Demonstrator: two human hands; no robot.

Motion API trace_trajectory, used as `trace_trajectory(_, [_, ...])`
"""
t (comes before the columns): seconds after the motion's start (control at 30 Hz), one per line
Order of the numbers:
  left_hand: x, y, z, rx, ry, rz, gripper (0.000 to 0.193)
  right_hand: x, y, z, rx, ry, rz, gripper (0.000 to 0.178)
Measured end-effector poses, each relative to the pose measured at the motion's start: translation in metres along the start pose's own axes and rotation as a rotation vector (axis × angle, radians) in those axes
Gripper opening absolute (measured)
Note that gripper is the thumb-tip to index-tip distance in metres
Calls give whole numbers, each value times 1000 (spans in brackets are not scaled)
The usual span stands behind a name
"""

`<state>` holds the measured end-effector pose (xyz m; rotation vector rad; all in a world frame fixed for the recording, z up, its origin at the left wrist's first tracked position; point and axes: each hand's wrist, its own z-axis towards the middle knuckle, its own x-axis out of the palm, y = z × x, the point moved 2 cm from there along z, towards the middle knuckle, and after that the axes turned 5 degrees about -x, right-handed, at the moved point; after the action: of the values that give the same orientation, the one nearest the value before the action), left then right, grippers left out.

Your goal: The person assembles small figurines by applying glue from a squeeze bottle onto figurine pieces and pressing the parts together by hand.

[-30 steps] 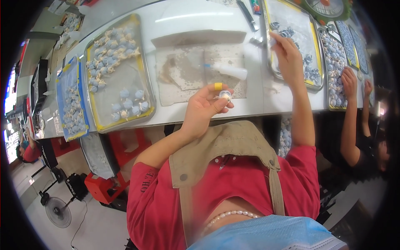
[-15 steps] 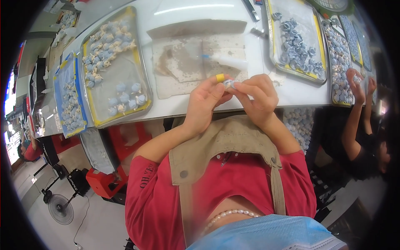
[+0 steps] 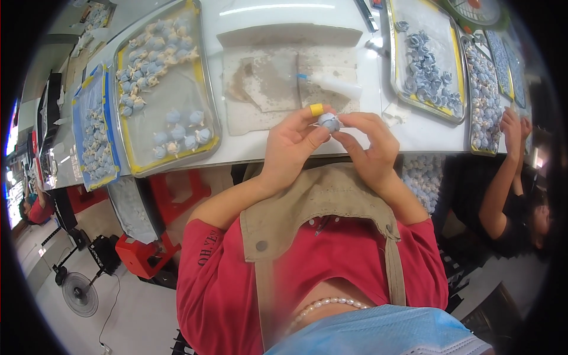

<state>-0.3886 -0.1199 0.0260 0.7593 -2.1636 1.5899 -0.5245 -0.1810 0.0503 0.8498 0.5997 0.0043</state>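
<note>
A small round blue-grey piece with pale parts [image 3: 329, 122] is held between my two hands, just above the near edge of the table. My left hand [image 3: 291, 144] pinches it from the left with thumb and fingers; one finger wears a yellow band. From the right, the thumb and forefinger of my right hand [image 3: 374, 145] close on its side. Beyond my hands lies a stained, pale board [image 3: 260, 121] with a white tube with a blue tip [image 3: 334, 86] on it.
On the left, a metal tray [image 3: 207, 77] holds similar blue-and-cream pieces, beside a blue-edged tray [image 3: 76, 124]. Another metal tray [image 3: 392, 59] at right carries curled blue-grey pieces. Farther right are more full trays and a co-worker's hands [image 3: 512, 130]. A red stool [image 3: 137, 257] stands below left.
The round piece has turned and shows more of its blue side. My right fingers have spread somewhat around it. The table has shifted slightly in view, and the co-worker's hands have drawn together.
</note>
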Motion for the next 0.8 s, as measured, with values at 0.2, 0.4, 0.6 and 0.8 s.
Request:
trace_trajectory(0.2, [1,1,-1,-21,37,88,37,-9,9,8,-176,81,-243,24])
trace_trajectory(0.4, [4,-2,-3,-19,7,193,32,-18,3,17,15,232,-111,19])
trace_trajectory(0.6, [14,-13,-1,112,115,324,28,-26,-11,15,232,194,277,31])
trace_trajectory(0.8, [20,-15,-3,26,208,164,32,-19,-18,2,463,374,946,55])
